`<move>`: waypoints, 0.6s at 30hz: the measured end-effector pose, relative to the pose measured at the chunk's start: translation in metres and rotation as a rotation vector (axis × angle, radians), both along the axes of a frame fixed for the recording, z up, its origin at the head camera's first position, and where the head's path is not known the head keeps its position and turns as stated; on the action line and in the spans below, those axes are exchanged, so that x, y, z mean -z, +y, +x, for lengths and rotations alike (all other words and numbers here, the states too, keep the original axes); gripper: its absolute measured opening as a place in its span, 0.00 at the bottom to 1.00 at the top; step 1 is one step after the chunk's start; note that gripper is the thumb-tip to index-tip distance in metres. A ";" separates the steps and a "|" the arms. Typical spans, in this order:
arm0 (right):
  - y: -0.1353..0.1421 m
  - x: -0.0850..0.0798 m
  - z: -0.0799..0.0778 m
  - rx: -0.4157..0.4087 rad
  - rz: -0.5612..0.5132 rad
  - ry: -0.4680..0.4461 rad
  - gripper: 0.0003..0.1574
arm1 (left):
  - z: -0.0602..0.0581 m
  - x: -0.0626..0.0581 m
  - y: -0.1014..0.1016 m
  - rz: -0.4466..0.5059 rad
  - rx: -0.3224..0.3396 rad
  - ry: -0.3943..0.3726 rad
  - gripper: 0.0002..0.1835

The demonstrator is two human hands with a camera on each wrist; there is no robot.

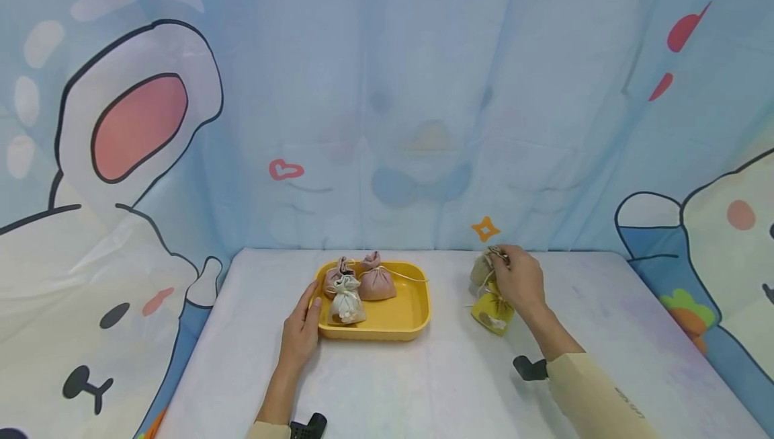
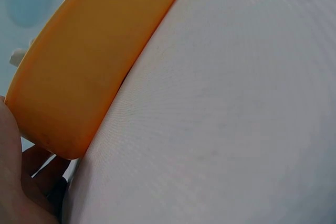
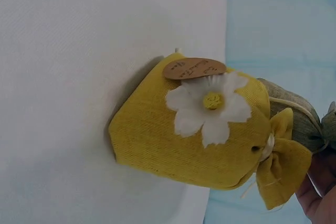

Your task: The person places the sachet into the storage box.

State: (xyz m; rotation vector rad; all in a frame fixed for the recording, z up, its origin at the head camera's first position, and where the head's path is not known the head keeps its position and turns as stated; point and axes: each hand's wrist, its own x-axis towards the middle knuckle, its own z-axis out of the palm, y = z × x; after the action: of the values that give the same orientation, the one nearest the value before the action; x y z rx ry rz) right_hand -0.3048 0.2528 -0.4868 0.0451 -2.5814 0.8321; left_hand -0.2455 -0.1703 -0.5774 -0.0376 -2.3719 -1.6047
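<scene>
My left hand (image 1: 302, 327) holds the left end of a yellow plastic tray (image 1: 396, 310), thumb at the rim and fingers along the outer wall. Inside the tray's left half sit a cream drawstring pouch (image 1: 347, 306) and two dusky-pink pouches, one at right (image 1: 377, 285), one behind the cream one (image 1: 330, 280). To the right of the tray, my right hand (image 1: 521, 280) pinches the gathered top of a grey-beige drawstring pouch (image 1: 481, 271). In front of that pouch stands a mustard-yellow pouch (image 3: 157, 140), with a white cloth flower (image 3: 210, 106) and a brown oval tag (image 3: 193, 68).
Everything stands on a white cloth-covered table (image 1: 387, 385). A light blue curtain (image 1: 435, 89) with cartoon prints hangs right behind the table's back edge. Black wrist mounts show on the left arm (image 1: 308, 425) and right arm (image 1: 530, 368).
</scene>
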 end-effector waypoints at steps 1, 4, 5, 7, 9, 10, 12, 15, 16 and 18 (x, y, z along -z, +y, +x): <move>-0.001 0.000 0.000 -0.003 0.001 0.014 0.22 | 0.000 0.000 0.000 -0.001 -0.001 0.001 0.26; -0.004 -0.002 0.001 -0.013 0.005 0.060 0.20 | 0.000 0.001 0.000 -0.006 -0.003 0.002 0.26; -0.005 -0.003 0.000 -0.017 0.005 0.077 0.19 | 0.000 0.001 0.000 -0.006 -0.004 0.002 0.26; -0.007 -0.005 0.001 -0.029 0.004 0.111 0.17 | 0.000 0.001 0.000 -0.007 -0.004 -0.002 0.26; -0.011 -0.007 0.001 -0.045 0.003 0.146 0.15 | 0.000 0.001 0.000 -0.008 -0.003 -0.006 0.26; -0.012 -0.009 0.001 -0.053 0.001 0.162 0.14 | 0.000 0.001 0.000 -0.007 -0.003 -0.008 0.26; -0.016 -0.012 0.002 -0.068 0.001 0.193 0.14 | 0.000 0.001 0.000 -0.005 -0.004 -0.012 0.26; -0.022 -0.018 0.003 -0.089 0.000 0.237 0.14 | 0.000 0.001 0.000 0.000 -0.005 -0.020 0.26; -0.024 -0.020 0.004 -0.094 0.001 0.248 0.14 | 0.000 0.001 0.000 0.001 -0.004 -0.022 0.26; -0.028 -0.023 0.005 -0.103 -0.002 0.264 0.15 | 0.000 0.001 -0.001 0.002 -0.004 -0.027 0.26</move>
State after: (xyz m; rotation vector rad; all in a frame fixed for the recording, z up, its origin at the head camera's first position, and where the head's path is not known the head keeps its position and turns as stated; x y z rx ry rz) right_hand -0.3000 0.2252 -0.4635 0.2706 -2.3456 0.8067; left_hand -0.2458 -0.1709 -0.5780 -0.0110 -2.3883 -1.6158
